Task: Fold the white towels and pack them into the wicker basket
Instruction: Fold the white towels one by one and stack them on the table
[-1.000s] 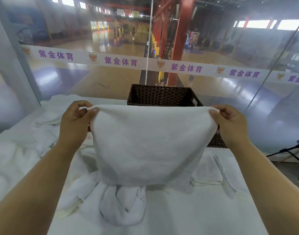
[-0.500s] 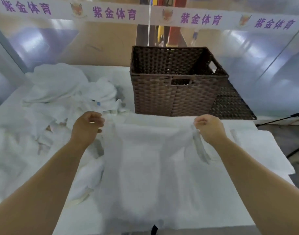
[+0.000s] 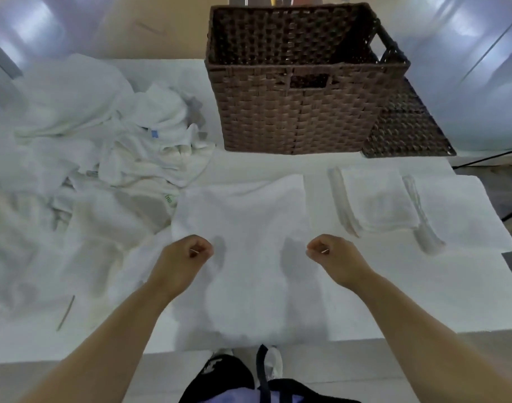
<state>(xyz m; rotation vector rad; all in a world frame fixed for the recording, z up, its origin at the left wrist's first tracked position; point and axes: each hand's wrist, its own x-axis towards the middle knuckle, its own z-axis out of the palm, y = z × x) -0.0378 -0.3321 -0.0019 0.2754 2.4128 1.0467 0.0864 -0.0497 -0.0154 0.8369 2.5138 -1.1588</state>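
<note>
The towel has come down since a moment ago. It now lies flat on the table, in front of the basket, and both hands have pulled back toward the person. The left hand is at the towel's left edge and the right hand is at its right edge. The fingers of both hands are curled in tight. It is too hard to tell if they pinch the towel. A messy pile of towels sits on the left. Folded towels lie on the right.
</note>
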